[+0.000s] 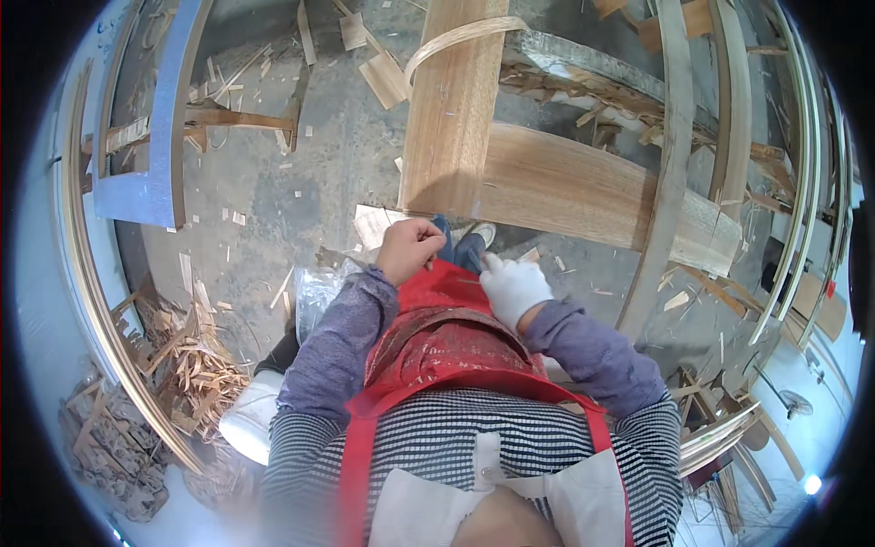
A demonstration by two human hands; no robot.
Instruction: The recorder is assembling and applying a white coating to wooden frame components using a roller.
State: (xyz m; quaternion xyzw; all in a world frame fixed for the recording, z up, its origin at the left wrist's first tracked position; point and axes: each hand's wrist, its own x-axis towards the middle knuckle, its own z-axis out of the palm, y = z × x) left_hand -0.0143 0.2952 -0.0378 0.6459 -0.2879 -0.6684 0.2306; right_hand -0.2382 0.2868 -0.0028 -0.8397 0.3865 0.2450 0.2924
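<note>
Bare and curled, my left hand (409,250) is over the red apron (445,351) at my lap, thumb and fingers drawn together. My right hand (516,290) wears a white glove and has its fingers bent in, a short gap away from the left. Anything inside either hand is too small or hidden to make out. Just beyond them lies a wide wooden board (453,109) pointing away from me. A second wide board (570,182) runs off to the right from its near end.
A blue-painted frame (164,118) stands at the left. Wood scraps (196,365) are heaped at lower left near a white bucket (251,415). A long timber (670,155) crosses the right-hand board. Offcuts (387,80) litter the concrete floor (328,146).
</note>
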